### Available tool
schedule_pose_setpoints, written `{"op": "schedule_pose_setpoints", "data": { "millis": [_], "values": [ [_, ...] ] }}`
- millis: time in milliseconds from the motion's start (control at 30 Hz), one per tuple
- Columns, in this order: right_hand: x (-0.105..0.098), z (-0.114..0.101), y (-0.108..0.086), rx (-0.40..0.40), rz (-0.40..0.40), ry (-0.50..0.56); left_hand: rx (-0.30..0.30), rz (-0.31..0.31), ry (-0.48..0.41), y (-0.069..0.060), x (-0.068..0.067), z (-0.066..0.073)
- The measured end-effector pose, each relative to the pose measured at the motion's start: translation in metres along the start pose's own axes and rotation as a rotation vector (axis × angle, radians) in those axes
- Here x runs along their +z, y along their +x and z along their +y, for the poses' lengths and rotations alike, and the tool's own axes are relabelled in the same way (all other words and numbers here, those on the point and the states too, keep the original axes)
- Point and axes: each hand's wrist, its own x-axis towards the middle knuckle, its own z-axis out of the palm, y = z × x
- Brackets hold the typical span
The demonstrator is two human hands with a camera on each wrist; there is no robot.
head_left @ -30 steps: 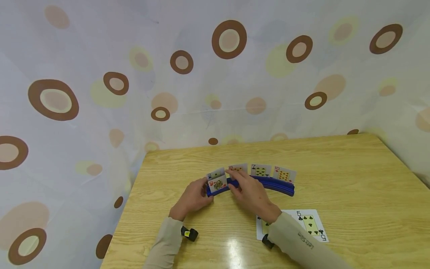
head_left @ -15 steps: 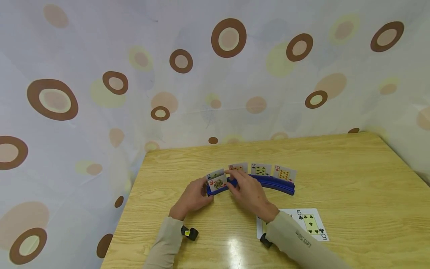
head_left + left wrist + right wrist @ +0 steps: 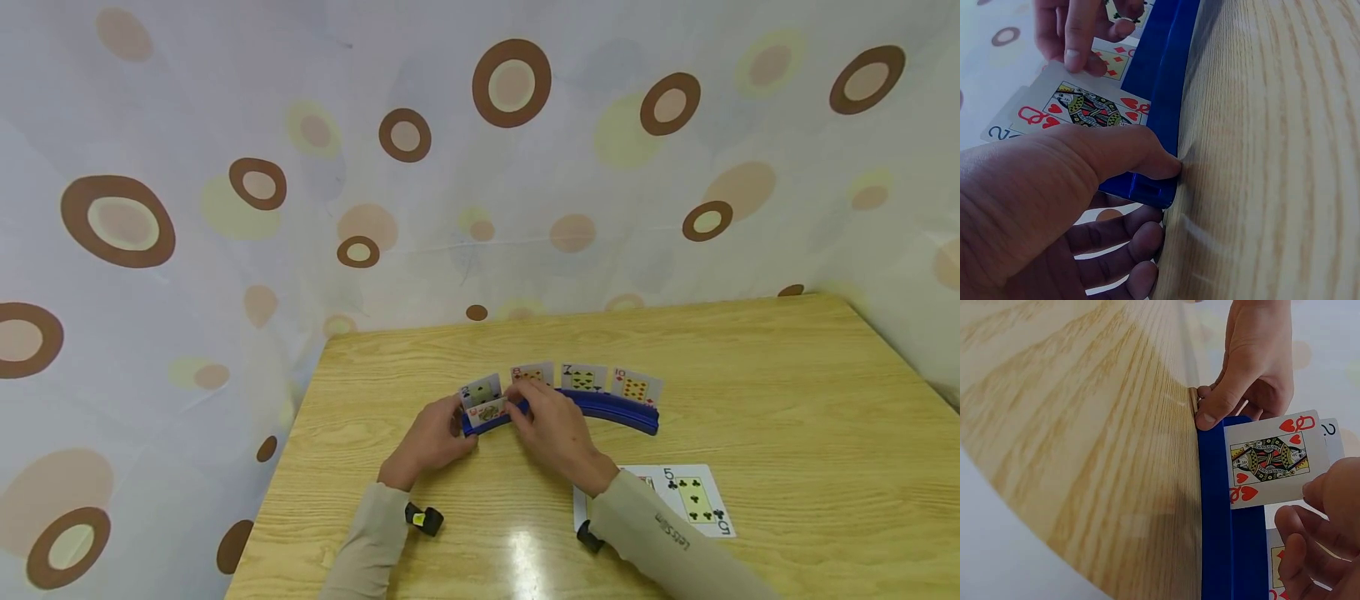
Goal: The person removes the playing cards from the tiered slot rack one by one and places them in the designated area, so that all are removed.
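My left hand (image 3: 430,437) grips the left end of the blue curved card holder (image 3: 611,411), its thumb (image 3: 1154,156) on the front side. A queen of hearts (image 3: 1269,459) leans in the holder's left part, in front of a card marked 2 (image 3: 480,388). My right hand (image 3: 553,429) pinches the queen by its right edge; a fingertip (image 3: 1315,492) touches the corner in the right wrist view. Both cards are partly covered in the left wrist view, where the queen (image 3: 1088,106) lies over the 2.
Farther right, the holder bears an 8 (image 3: 525,373), a 7 (image 3: 583,379) and a 10 of diamonds (image 3: 636,387). On the wooden table (image 3: 810,417), a large 5 of clubs (image 3: 695,500) lies beside another large card, partly under my right sleeve.
The queen has tipped or dropped lower, so more of the 2 behind it shows. My right fingers have shifted slightly with it; my left hand has stayed on the holder.
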Motion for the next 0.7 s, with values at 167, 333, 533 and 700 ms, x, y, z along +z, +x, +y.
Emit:
{"op": "schedule_pose_setpoints", "data": {
  "millis": [167, 333, 533, 700],
  "values": [
    [-0.001, -0.001, -0.001, -0.011, 0.023, 0.011, -0.008, 0.003, 0.017, 0.001, 0.002, -0.004],
    [-0.005, 0.0, -0.004, -0.02, 0.026, 0.025, -0.03, 0.005, 0.061, 0.005, 0.008, -0.015],
    [-0.016, 0.002, -0.008, -0.026, 0.016, 0.082, -0.021, 0.004, 0.077, 0.008, 0.011, -0.021],
    [-0.028, 0.004, -0.015, -0.044, 0.03, 0.111, -0.027, -0.003, 0.07, 0.006, 0.01, -0.02]
  ]
}}
